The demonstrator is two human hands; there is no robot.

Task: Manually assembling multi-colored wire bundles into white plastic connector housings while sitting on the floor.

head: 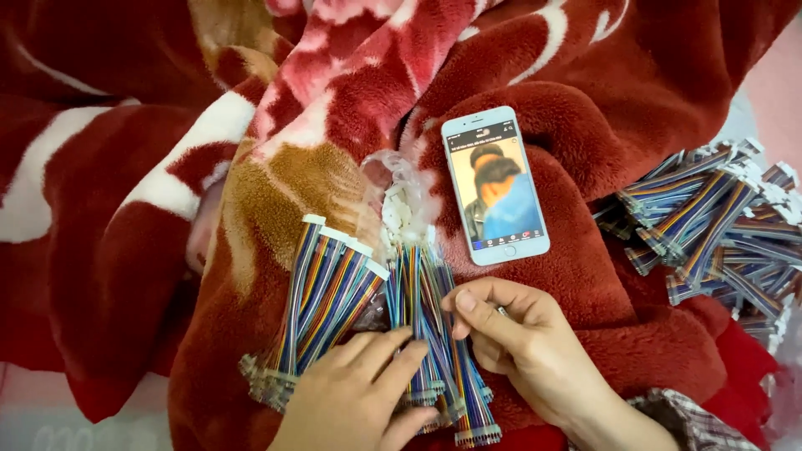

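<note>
While both hands work near centre | left hand (359,392) flat, open, pressing ribbon cables (334,292) | right hand (510,334) pinching loose cable bundle (434,334) | light, floppy; grip by connector ends | blanket (585,317) beneath; phone (494,185) far, cable pile (710,225) right

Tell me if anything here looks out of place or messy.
Nothing looks damaged or spilled. A white phone lies on the red blanket among the ribbon cables, its screen lit, and the cable pile at right is loosely heaped.
</note>
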